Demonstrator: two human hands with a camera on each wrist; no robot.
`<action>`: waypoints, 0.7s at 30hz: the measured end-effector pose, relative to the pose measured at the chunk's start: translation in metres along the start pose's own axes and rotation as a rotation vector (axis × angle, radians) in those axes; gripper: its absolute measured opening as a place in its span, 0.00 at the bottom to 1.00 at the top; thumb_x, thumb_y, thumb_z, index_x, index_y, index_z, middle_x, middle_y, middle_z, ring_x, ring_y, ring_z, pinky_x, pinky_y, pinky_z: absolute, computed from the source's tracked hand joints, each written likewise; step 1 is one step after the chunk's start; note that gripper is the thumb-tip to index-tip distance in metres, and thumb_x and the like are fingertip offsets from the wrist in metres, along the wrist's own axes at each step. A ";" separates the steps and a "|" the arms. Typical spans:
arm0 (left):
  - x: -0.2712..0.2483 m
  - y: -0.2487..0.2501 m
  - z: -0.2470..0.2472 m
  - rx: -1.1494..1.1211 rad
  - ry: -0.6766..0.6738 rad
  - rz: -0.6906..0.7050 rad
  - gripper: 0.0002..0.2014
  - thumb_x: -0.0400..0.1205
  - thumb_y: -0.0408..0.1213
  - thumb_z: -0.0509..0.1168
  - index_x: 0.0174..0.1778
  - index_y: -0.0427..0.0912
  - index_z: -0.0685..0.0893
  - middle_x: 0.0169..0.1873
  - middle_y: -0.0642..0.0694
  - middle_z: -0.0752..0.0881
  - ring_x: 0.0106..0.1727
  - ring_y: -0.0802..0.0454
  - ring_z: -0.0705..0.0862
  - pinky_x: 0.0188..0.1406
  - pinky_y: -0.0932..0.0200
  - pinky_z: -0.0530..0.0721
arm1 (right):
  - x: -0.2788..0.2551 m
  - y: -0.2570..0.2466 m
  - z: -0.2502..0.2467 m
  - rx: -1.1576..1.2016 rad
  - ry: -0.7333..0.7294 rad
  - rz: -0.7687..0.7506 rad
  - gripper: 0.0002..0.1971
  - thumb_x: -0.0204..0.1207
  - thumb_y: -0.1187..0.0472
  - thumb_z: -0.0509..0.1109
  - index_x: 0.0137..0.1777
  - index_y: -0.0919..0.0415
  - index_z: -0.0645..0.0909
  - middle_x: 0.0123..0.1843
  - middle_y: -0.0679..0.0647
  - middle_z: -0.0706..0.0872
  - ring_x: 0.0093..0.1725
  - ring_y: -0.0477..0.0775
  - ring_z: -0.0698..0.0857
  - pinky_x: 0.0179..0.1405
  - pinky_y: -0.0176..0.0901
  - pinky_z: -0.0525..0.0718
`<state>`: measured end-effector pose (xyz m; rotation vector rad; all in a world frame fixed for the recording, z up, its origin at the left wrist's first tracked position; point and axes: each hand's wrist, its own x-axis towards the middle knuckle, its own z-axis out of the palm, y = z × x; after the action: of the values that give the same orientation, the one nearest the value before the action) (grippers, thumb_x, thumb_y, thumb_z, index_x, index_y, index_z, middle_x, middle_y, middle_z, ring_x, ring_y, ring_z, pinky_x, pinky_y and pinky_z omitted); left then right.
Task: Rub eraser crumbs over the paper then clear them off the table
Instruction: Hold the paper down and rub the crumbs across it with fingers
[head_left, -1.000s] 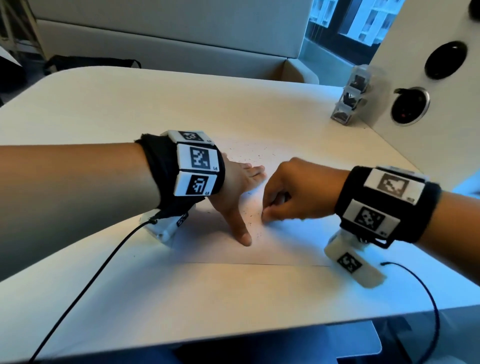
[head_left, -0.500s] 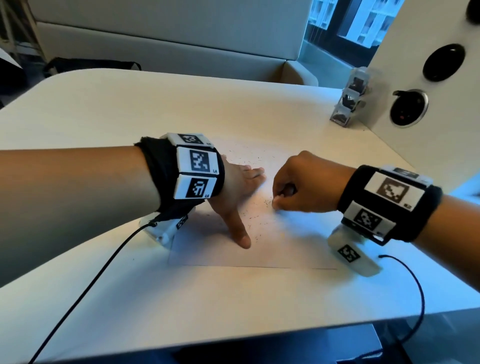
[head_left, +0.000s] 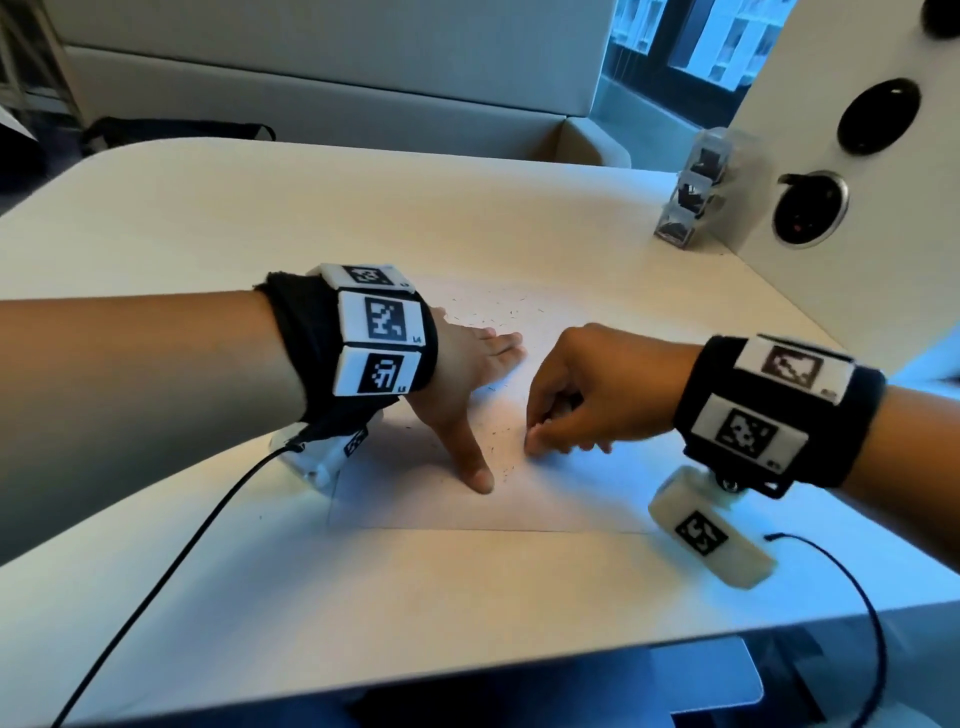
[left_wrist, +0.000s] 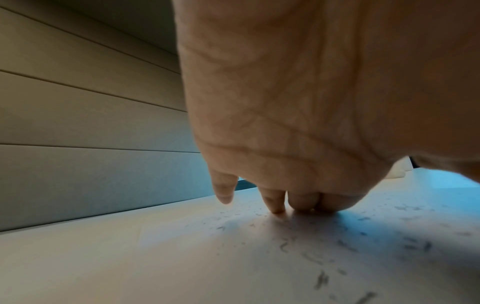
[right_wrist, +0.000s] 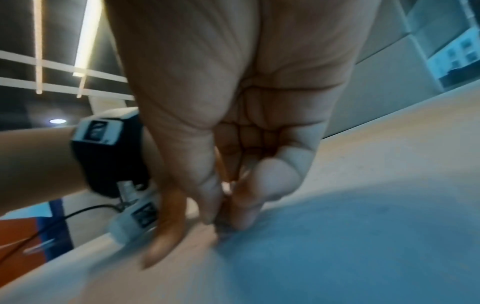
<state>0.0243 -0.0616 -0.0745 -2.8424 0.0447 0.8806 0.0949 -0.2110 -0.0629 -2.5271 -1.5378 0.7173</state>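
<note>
A sheet of paper (head_left: 545, 499) lies flat on a pale desk (head_left: 260, 234), dotted with dark eraser crumbs (head_left: 498, 434); the left hand (head_left: 467, 374) presses on it, fingers straight and spread, thumb pointing toward the near edge; just beside it, the right hand (head_left: 597, 395) has its grip curled tight, fingertips bunched together against the paper among the crumbs; whether they pinch anything I cannot tell.

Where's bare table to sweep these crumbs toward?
Bare: the table strip between the paper and the near edge, and the far left stretch. Crowded: between left hand and right hand, with crumbs; clear boxes far right.
</note>
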 end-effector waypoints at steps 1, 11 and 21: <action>0.000 0.000 -0.001 0.003 0.001 0.000 0.69 0.62 0.77 0.66 0.83 0.47 0.29 0.83 0.55 0.31 0.84 0.57 0.36 0.83 0.38 0.42 | 0.003 0.006 -0.005 -0.021 0.034 0.028 0.06 0.73 0.57 0.79 0.41 0.60 0.92 0.30 0.50 0.91 0.24 0.43 0.86 0.27 0.33 0.85; 0.000 0.000 -0.001 -0.032 0.004 0.009 0.69 0.62 0.76 0.67 0.83 0.47 0.29 0.83 0.55 0.31 0.84 0.57 0.36 0.83 0.40 0.40 | -0.009 0.001 -0.005 -0.022 0.034 0.008 0.05 0.74 0.56 0.78 0.44 0.57 0.92 0.34 0.49 0.92 0.24 0.39 0.85 0.27 0.27 0.83; 0.005 0.023 -0.015 -0.013 0.059 0.083 0.68 0.61 0.80 0.64 0.83 0.51 0.30 0.83 0.57 0.33 0.84 0.58 0.35 0.82 0.42 0.36 | -0.001 0.021 -0.016 -0.210 0.213 0.097 0.09 0.76 0.53 0.75 0.51 0.56 0.91 0.32 0.40 0.82 0.31 0.37 0.78 0.31 0.29 0.71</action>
<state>0.0348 -0.0866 -0.0688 -2.8968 0.1657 0.8151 0.1183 -0.2194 -0.0554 -2.7378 -1.4966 0.2946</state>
